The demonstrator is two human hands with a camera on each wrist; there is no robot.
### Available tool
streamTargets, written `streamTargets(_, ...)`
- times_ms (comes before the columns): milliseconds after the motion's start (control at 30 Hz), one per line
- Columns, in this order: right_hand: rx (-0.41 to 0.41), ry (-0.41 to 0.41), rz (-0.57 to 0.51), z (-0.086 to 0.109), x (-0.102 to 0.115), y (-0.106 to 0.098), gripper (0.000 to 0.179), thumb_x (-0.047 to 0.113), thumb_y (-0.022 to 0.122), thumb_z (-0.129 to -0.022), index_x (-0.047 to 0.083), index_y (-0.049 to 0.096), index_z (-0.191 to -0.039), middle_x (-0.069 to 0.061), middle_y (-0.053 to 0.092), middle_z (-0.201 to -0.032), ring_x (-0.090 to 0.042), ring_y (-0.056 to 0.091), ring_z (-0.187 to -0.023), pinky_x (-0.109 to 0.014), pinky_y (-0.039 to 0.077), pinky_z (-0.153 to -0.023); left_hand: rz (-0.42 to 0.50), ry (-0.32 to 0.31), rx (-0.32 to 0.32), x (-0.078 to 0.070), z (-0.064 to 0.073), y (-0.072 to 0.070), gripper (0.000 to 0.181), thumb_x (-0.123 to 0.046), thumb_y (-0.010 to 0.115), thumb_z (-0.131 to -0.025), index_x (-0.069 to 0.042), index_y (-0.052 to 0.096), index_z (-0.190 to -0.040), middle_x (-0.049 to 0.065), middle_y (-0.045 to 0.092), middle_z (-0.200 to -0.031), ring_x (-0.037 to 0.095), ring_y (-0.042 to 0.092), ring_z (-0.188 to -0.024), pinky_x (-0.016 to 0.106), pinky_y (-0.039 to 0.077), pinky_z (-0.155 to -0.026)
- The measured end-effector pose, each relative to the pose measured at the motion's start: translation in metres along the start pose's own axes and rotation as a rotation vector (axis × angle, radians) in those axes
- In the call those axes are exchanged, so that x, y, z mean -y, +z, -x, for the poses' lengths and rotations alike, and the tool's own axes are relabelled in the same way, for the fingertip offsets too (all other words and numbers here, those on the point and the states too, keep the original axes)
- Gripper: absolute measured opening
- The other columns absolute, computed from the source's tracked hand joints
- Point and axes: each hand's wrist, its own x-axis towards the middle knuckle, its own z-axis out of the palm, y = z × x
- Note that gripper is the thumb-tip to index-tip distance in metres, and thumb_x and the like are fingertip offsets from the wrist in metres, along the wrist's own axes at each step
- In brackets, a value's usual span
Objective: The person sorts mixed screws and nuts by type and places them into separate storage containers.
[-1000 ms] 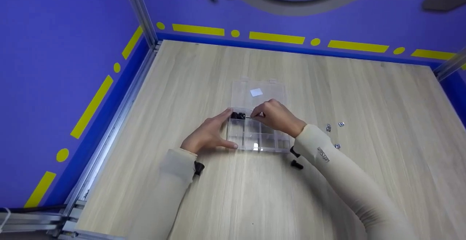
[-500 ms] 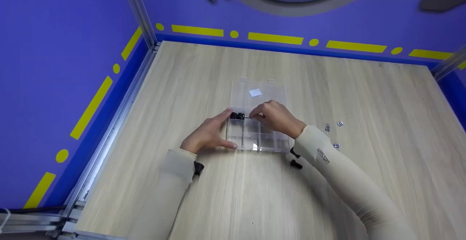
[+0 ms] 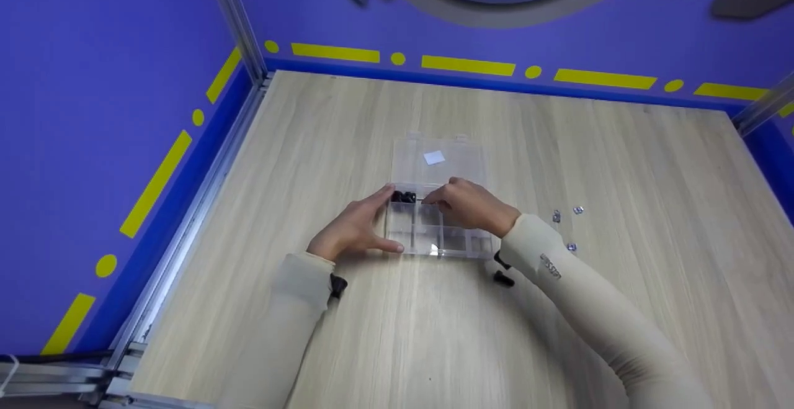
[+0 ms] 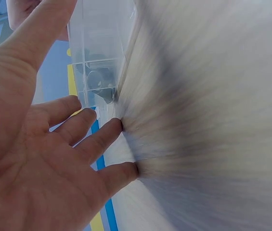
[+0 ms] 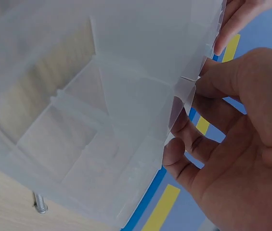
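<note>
A clear plastic compartment box [image 3: 428,254] lies on the table with its lid [image 3: 459,154] folded back. Several small black pieces [image 3: 404,197] sit in its back left compartment. My left hand [image 3: 355,226] rests along the box's left side, thumb at the front corner and fingertips by the back corner. Those fingers reach down to the table in the left wrist view. My right hand [image 3: 471,204] dips its bent fingers into the back row, just right of the black pieces. In the right wrist view the box wall hides its fingertips, and anything between them cannot be made out.
Several small silver metal pieces [image 3: 571,247] lie on the table right of the box. A silver threaded screw [image 5: 40,204] shows beside the box in the right wrist view. A white label [image 3: 434,157] is on the lid. Blue walls [image 3: 124,86] bound the table at left and back.
My right hand has sunk slightly, its fingertips going lower into the back row. A bright bit visible by its fingertips a second ago is now hardly visible. My left hand stays in place.
</note>
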Motion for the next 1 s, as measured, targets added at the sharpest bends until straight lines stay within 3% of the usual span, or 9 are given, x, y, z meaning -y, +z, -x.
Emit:
streamTargets(233, 0.015, -0.002, -0.006, -0.001, 0.001, -0.001, 0.033, -0.012, 0.059, -0.093, 0.002, 0.078, -0.115, -0.012, 0.076, -0.113, -0.028, 0.074, -0.101, -0.043, 0.061, -0.09, 0.005, -0.007, -0.001, -0.001, 0.0, -0.001, 0.121, -0.039, 0.094, -0.073, -0.01, 0.02, -0.165, 0.004, 0.017, -0.17, 0.02, 0.018, -0.156, 0.034, 0.018, -0.127)
streamTargets(467, -0.059, -0.011, -0.014, 0.006, -0.003, -0.003, 0.035, -0.014, 0.057, -0.093, 0.003, 0.078, -0.116, -0.01, 0.076, -0.115, -0.027, 0.071, -0.098, -0.044, 0.059, -0.088, -0.007, -0.001, -0.004, -0.002, 0.001, -0.001, 0.121, -0.039, 0.094, -0.074, -0.01, 0.02, -0.165, 0.005, 0.017, -0.17, 0.021, 0.019, -0.156, 0.034, 0.018, -0.127)
streamTargets(700, -0.208, 0.038, -0.037, 0.037, -0.02, -0.024, 0.033, -0.008, 0.064, -0.095, 0.004, 0.073, -0.125, -0.01, 0.073, -0.124, -0.028, 0.067, -0.113, -0.043, 0.057, -0.096, -0.005, -0.019, -0.003, -0.002, 0.001, 0.0, 0.122, -0.038, 0.094, -0.073, -0.01, 0.019, -0.165, 0.004, 0.016, -0.171, 0.021, 0.017, -0.156, 0.033, 0.016, -0.127)
streamTargets(833, -0.272, 0.091, -0.027, 0.061, -0.034, -0.028, 0.027, -0.007, 0.068, -0.093, 0.002, 0.075, -0.118, -0.01, 0.074, -0.114, -0.025, 0.069, -0.099, -0.039, 0.06, -0.081, -0.011, -0.024, 0.0, -0.003, 0.001, -0.001, 0.123, -0.039, 0.094, -0.073, -0.011, 0.018, -0.165, 0.004, 0.015, -0.171, 0.021, 0.017, -0.156, 0.034, 0.016, -0.127)
streamTargets(1000, -0.26, 0.161, -0.017, 0.086, -0.048, -0.025, 0.015, -0.006, 0.071, -0.091, 0.0, 0.079, -0.102, -0.009, 0.077, -0.098, -0.022, 0.069, -0.083, -0.038, 0.06, -0.071, -0.019, -0.03, 0.011, -0.003, 0.001, -0.001, 0.123, -0.041, 0.093, -0.074, -0.013, 0.016, -0.166, 0.004, 0.014, -0.171, 0.02, 0.015, -0.156, 0.033, 0.015, -0.127)
